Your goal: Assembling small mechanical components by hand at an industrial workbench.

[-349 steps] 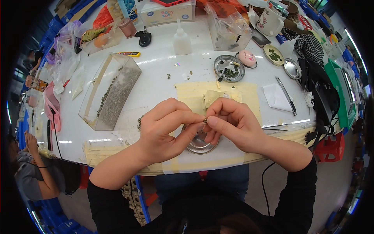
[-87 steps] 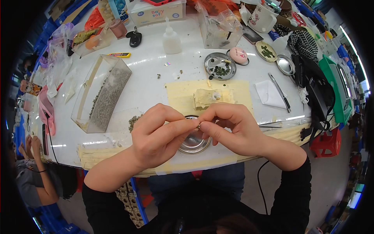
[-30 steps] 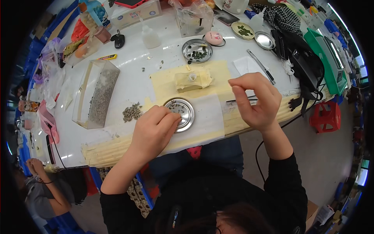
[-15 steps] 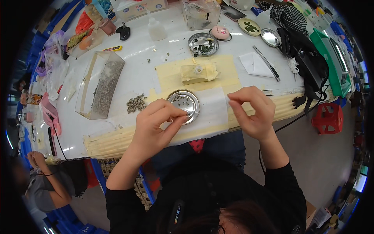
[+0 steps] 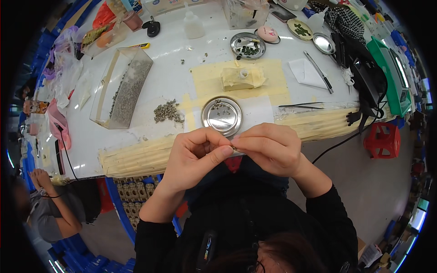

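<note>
My left hand and my right hand meet at the fingertips, just in front of the table's near edge. Both are closed in a pinch around one tiny dark piece that is too small to name. Right behind the fingers lies a round shiny metal dish with several small grey pieces in its far part. To its left, a loose pile of similar grey pieces rests on the white tabletop. A pair of tweezers lies to the right of the dish, touched by neither hand.
A tape-covered block stands behind the dish. Farther left is a clear box of grey grains. A second metal dish holds dark green pieces. Padded yellow tape lines the table edge. Another person sits at the lower left.
My left hand has drawn back from the dish toward me. My right hand has moved left and down to meet it, and the fingertips now pinch a tiny piece together.
</note>
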Available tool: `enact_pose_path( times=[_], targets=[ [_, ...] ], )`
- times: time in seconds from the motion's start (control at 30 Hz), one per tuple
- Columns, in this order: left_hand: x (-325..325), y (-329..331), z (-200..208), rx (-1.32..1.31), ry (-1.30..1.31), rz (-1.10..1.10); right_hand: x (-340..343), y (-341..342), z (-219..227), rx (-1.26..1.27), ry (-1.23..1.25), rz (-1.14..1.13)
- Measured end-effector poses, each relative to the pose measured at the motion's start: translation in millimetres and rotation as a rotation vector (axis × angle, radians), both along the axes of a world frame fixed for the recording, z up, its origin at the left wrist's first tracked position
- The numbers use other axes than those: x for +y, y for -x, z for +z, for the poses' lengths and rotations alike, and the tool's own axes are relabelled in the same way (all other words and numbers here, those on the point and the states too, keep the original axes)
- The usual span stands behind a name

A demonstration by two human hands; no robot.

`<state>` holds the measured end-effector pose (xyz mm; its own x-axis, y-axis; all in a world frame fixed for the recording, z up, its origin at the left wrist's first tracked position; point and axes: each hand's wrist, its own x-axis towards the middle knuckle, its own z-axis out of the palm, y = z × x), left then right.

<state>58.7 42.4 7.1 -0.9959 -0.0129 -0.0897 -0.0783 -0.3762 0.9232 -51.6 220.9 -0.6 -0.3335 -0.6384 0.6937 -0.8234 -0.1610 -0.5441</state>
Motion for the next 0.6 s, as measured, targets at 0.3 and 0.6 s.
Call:
enact_pose_path(
  times=[0.3,0.6],
  targets=[
    [10.5,-11.1,-15.3,-0.075,-0.26,0.113,-11.7,-16.4,-7.9,-0.005,0.092,-0.143],
    [15.1,-7.4,-17.6,-0.079,-0.357,0.084,-15.8,-19.7,-7.2,-0.167,0.08,-0.179]
  ],
)
